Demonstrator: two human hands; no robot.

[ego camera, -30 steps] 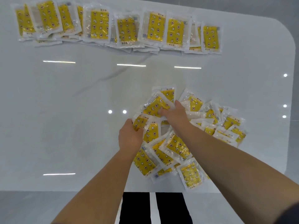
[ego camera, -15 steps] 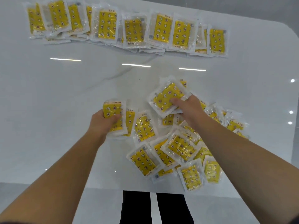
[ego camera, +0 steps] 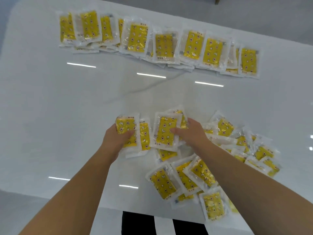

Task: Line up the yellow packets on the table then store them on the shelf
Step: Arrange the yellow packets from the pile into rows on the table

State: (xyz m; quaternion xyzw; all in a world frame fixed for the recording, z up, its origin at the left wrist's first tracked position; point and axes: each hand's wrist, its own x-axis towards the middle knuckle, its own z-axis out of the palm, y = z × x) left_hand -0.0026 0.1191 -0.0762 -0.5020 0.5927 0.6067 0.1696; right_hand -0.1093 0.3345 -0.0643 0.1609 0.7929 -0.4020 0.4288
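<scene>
A row of overlapping yellow packets (ego camera: pixel 159 44) lies along the far side of the white table (ego camera: pixel 67 116). A loose pile of yellow packets (ego camera: pixel 220 163) is spread at the near right. My left hand (ego camera: pixel 115 139) grips a small stack of packets (ego camera: pixel 128 131), thumb on top. My right hand (ego camera: pixel 191 133) holds another packet (ego camera: pixel 166 131) upright, thumb across its face, just right of the left hand's stack. The two held lots almost touch.
The table's near edge (ego camera: pixel 50 195) runs just below my forearms. Its right rounded edge is near the pile. Grey floor (ego camera: pixel 279 17) shows beyond the far edge. No shelf is in view.
My right hand brought its packet leftward and turned it upright beside the left hand's stack. My left hand keeps its packets. The view shifted toward the table's near side.
</scene>
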